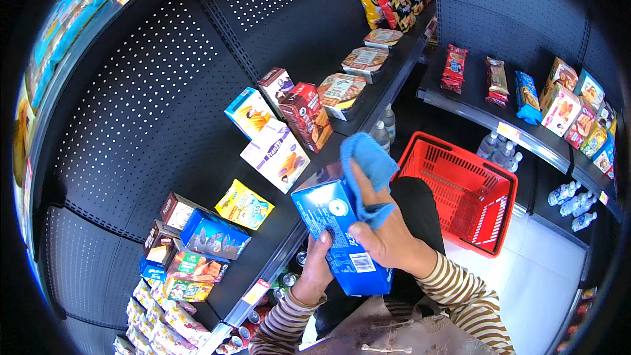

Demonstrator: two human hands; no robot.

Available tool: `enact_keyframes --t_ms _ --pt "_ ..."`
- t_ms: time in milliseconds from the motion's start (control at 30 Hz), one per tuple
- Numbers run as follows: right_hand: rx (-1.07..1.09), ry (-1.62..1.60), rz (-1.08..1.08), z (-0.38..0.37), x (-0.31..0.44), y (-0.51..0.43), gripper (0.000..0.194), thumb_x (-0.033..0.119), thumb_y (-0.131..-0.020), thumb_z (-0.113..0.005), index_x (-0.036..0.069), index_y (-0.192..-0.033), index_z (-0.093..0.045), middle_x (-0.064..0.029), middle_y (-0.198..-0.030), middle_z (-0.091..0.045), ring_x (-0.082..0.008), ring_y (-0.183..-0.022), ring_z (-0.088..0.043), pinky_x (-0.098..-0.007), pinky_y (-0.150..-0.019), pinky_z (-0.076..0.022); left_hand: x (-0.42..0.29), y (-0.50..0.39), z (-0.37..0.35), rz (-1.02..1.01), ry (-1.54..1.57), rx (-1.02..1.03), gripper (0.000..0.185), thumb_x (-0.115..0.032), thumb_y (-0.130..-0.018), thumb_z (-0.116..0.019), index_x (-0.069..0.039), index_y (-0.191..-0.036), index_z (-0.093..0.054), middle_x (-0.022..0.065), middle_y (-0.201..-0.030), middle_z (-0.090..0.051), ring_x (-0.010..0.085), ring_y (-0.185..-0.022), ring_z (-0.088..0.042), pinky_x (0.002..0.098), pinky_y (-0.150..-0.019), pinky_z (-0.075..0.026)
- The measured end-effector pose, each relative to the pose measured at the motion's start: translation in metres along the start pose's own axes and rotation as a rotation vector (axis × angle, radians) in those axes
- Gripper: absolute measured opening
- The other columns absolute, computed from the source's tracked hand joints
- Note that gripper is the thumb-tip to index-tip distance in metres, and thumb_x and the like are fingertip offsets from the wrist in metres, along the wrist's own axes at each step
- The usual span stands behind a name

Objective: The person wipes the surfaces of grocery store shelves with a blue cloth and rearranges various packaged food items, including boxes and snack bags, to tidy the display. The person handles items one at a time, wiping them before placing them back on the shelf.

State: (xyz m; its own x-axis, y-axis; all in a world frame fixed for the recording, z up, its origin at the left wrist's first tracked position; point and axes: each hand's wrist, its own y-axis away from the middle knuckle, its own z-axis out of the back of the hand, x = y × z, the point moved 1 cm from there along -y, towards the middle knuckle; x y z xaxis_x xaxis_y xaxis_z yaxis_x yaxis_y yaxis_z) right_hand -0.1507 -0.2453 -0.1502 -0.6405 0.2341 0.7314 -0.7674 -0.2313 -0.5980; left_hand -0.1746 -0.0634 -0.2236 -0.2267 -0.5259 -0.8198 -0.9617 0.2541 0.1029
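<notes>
A blue snack box (345, 251), printed with writing and a barcode, is held tilted in front of my body. My left hand (315, 268) grips its left side, with the thumb on the printed face. At its right side my right hand (384, 236) rests its thumb on the box edge. A blue cleaning cloth (368, 162) is held under the right fingers and lies against the box's upper right side. Part of the left fingers is hidden behind the box.
A red shopping basket (458, 192) stands on the floor to the right. On the black shelf are biscuit boxes (276, 155), a yellow snack bag (245, 204) and packaged meals (342, 93). Beneath the shelf are drink cans (254, 318). Another shelf (512, 133) at right carries wrapped snacks and boxes.
</notes>
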Motion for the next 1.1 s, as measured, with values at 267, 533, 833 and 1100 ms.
enact_keyframes --t_ms 267,533,833,1100 --pt "0.167 0.127 0.016 -0.028 0.015 0.067 0.099 0.044 -0.088 -0.076 -0.005 -0.159 -0.028 -0.0353 -0.158 -0.032 -0.0555 -0.145 -0.032 -0.0593 -0.119 -0.0265 -0.026 -0.016 0.004 -0.243 0.231 -0.196 0.071 -0.055 -0.103 -0.048 -0.004 -0.152 -0.041 0.0183 -0.144 -0.058 0.0367 -0.128 -0.060 0.0510 -0.113 -0.047" --pt "-0.109 -0.788 -0.449 -0.065 -0.041 0.118 0.091 0.037 -0.101 -0.065 -0.003 -0.163 -0.011 -0.0245 -0.160 -0.034 -0.0363 -0.149 -0.034 -0.0482 -0.123 -0.0255 -0.033 -0.022 0.027 -0.510 0.260 -0.111 0.069 -0.049 -0.098 -0.066 -0.006 -0.149 -0.046 0.0138 -0.140 -0.062 0.0320 -0.123 -0.064 0.0479 -0.107 -0.053" --pt "-0.326 -1.752 -0.893 -0.043 -0.032 0.089 0.053 0.026 -0.103 -0.065 0.004 -0.147 -0.046 -0.0138 -0.143 -0.061 -0.0282 -0.131 -0.061 -0.0501 -0.114 -0.0469 -0.023 -0.018 0.012 -0.474 0.190 -0.015 0.067 -0.050 -0.104 -0.057 -0.008 -0.154 -0.041 0.0103 -0.151 -0.053 0.0301 -0.140 -0.050 0.0507 -0.119 -0.038" --pt "-0.550 -0.417 -0.259 -0.036 -0.031 0.089 0.084 0.012 -0.087 -0.079 -0.001 -0.154 -0.029 -0.0188 -0.151 -0.043 -0.0285 -0.134 -0.052 -0.0437 -0.115 -0.0417 -0.032 0.006 -0.014 -0.465 -0.076 -0.066 0.089 -0.053 -0.101 -0.059 -0.004 -0.163 -0.020 0.0188 -0.164 -0.033 0.0351 -0.146 -0.040 0.0529 -0.118 -0.034"
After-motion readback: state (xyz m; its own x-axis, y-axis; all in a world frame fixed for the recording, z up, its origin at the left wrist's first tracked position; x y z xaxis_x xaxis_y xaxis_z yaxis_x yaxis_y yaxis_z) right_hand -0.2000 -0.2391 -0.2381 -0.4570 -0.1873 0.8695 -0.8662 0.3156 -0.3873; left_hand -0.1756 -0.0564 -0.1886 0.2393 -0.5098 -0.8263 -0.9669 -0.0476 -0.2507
